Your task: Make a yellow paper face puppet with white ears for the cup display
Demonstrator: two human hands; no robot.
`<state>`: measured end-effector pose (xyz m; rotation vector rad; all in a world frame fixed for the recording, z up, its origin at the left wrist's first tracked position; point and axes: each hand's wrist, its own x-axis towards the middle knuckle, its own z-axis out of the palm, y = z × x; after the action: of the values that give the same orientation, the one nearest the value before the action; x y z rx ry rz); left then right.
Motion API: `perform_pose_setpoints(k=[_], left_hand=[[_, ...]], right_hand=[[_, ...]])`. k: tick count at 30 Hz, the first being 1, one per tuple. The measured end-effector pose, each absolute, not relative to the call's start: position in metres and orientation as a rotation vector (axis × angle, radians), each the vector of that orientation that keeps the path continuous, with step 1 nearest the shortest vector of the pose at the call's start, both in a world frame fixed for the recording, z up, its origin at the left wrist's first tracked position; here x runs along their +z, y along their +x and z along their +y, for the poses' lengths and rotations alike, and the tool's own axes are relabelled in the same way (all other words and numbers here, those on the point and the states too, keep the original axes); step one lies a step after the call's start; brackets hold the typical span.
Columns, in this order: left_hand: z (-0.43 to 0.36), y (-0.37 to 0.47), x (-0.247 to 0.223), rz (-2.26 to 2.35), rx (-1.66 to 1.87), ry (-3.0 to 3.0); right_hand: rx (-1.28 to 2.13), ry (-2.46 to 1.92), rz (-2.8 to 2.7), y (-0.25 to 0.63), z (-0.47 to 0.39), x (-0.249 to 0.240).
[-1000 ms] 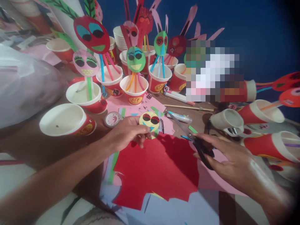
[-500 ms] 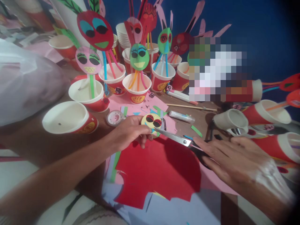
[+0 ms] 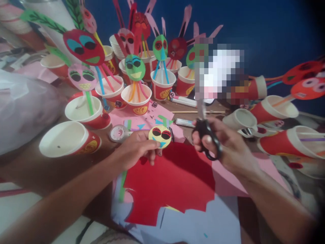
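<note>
Between the thumb and fingers of my left hand [image 3: 138, 146] is a small round yellow paper face [image 3: 160, 135] with red and black eyes and a blue piece at its mouth. My right hand [image 3: 225, 142] grips a pair of scissors [image 3: 207, 137] by the black handles, blades pointing up and away from the face. Beneath both hands lies a sheet of red paper [image 3: 172, 183] with cut-out edges. Part of the scissor blades is lost behind a blurred patch.
Red paper cups [image 3: 138, 100] holding paper faces on colored straws line the back. An empty cup [image 3: 61, 139] tilts at left, beside a tape roll [image 3: 119, 133]. A white mug [image 3: 240, 123] and tipped cups lie right. A glue tube [image 3: 185, 122] rests on the table.
My right hand has swung the scissors away from the yellow face, turning the blades from leftward to upright. My left hand still holds the face. The whole view has shifted slightly.
</note>
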<state>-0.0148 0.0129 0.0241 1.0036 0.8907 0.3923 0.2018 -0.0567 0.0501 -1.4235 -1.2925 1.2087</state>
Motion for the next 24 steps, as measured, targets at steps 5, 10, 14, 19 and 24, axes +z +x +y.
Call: perform_pose_setpoints(k=[5, 10, 14, 19, 24], left_hand=[[0.012, -0.014, 0.022, 0.892, 0.346, 1.024], [0.009, -0.013, 0.019, 0.877, 0.289, 1.124], [0.007, -0.011, 0.019, 0.877, 0.267, 1.140], [0.005, -0.010, 0.017, 0.878, 0.294, 1.134], [0.006, -0.012, 0.018, 0.853, 0.305, 1.112]], right_hand=[[1.425, -1.225, -1.054, 0.183, -0.035, 0.030], [1.572, -1.195, -0.962, 0.172, -0.035, 0.022], [1.637, -1.220, -0.892, 0.163, -0.037, 0.021], [1.665, -1.244, -0.936, 0.162, -0.041, 0.021], [1.594, -1.289, -0.983, 0.162, -0.043, 0.023]])
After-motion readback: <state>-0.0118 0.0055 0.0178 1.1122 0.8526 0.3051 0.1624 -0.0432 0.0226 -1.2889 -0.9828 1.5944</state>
